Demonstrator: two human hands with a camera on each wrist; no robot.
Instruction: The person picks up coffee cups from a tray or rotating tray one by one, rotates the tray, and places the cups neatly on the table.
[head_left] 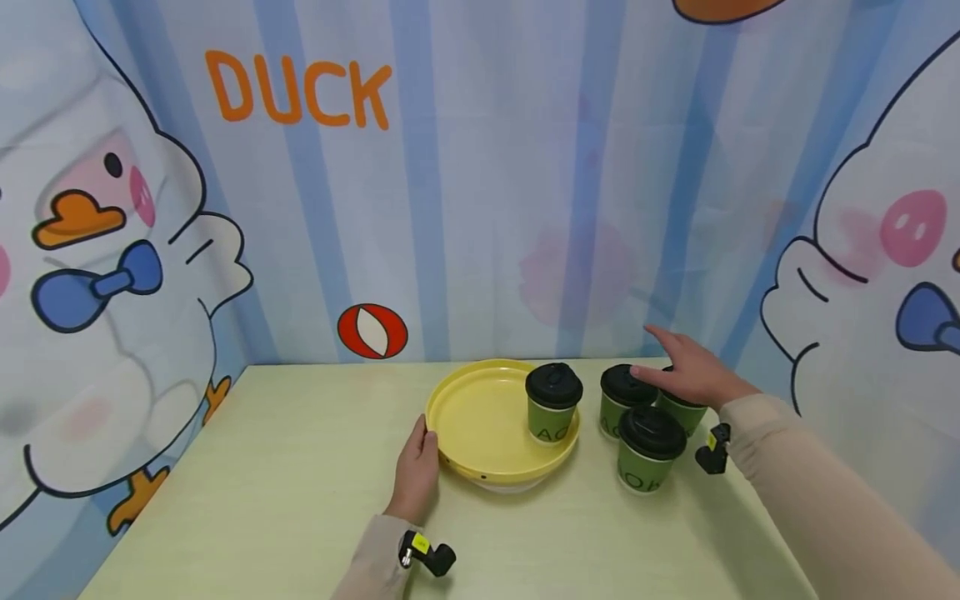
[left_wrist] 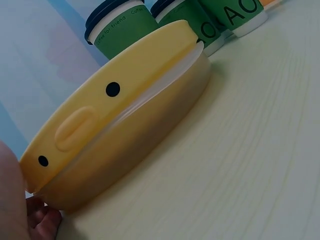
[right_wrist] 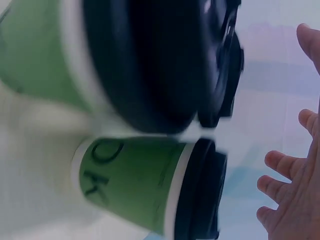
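Observation:
My left hand (head_left: 416,471) grips the left edge of a round yellow tray (head_left: 472,425). The left wrist view shows the tray's side with black dot eyes and a raised beak, and fingers curled under its edge. On the tray's right part stands a green paper cup (head_left: 553,417) with a black lid. My right hand (head_left: 693,372), fingers spread, is over a group of three similar cups to the right: a front cup (head_left: 648,454), a back-left cup (head_left: 621,396) and a back-right cup (head_left: 688,412) partly hidden by the hand. Its palm holds nothing.
Everything stands on a pale wooden table (head_left: 300,483). Behind it hangs a blue-striped curtain (head_left: 480,208) with duck drawings, close to the table's back edge. Small black cameras are strapped on both wrists.

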